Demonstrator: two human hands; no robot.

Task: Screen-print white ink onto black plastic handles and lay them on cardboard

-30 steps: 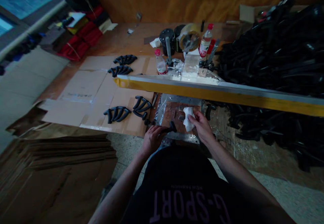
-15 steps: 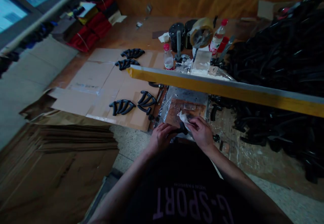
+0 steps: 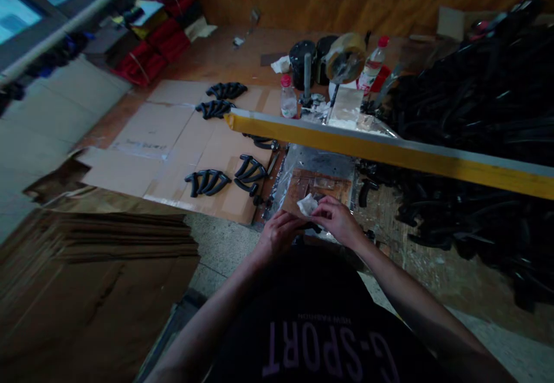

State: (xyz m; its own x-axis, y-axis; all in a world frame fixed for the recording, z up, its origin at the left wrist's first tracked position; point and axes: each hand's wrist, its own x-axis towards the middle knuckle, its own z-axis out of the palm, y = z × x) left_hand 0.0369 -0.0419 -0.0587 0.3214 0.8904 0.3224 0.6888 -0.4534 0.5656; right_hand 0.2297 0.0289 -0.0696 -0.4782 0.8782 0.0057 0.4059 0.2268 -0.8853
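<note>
Close to my body, my left hand [image 3: 277,234] is closed around a curved black plastic piece [image 3: 312,228], most of which the fingers hide. My right hand [image 3: 337,219] pinches a crumpled white cloth [image 3: 307,204] right above that piece. The two hands are nearly touching. Beneath them is a work plate with a worn brown surface [image 3: 298,186]. To the left, several similar curved black pieces [image 3: 208,182] lie in rows on flattened cardboard [image 3: 173,158].
A yellow-edged bar [image 3: 367,147] crosses over the bench beyond my hands. Behind it stand two bottles [image 3: 288,98], black cans [image 3: 302,63] and a tape roll [image 3: 346,57]. A large heap of black pieces [image 3: 476,106] fills the right side. Stacked cardboard [image 3: 130,239] lies at lower left.
My right hand has moved left with the white cloth, toward my left hand. The black piece has turned and shows less than before.
</note>
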